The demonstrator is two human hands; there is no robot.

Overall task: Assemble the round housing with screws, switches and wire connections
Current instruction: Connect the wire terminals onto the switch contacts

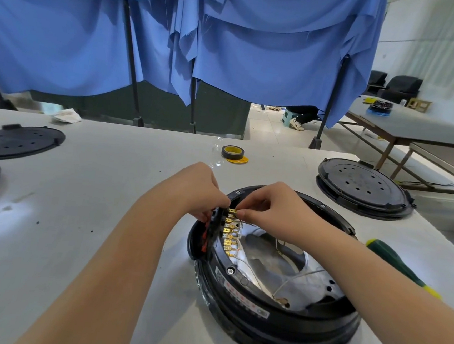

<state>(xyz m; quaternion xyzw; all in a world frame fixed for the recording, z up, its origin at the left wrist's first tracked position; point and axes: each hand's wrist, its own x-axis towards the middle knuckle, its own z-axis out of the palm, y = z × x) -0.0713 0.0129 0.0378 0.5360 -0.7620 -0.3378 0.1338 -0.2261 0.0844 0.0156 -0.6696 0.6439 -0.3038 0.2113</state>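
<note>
A round black housing [283, 325] lies open side up on the white table, with a shiny metal plate [276, 255] and thin white wires inside. Along its left inner wall runs a switch block [230, 235] with a row of brass terminals. My left hand [199, 191] grips the block's upper end from the outside, fingers curled over the rim. Opposite it, my right hand [269, 205] pinches a brass connector at the topmost terminal. A hex screw [230, 270] sits in the rim below the block.
A green-handled screwdriver [396, 263] lies right of the housing. A black perforated lid [362, 186] sits at the back right, two more lids [17, 141] at the far left. A roll of dark tape [231, 152] lies behind my hands. Blue curtains hang beyond the table.
</note>
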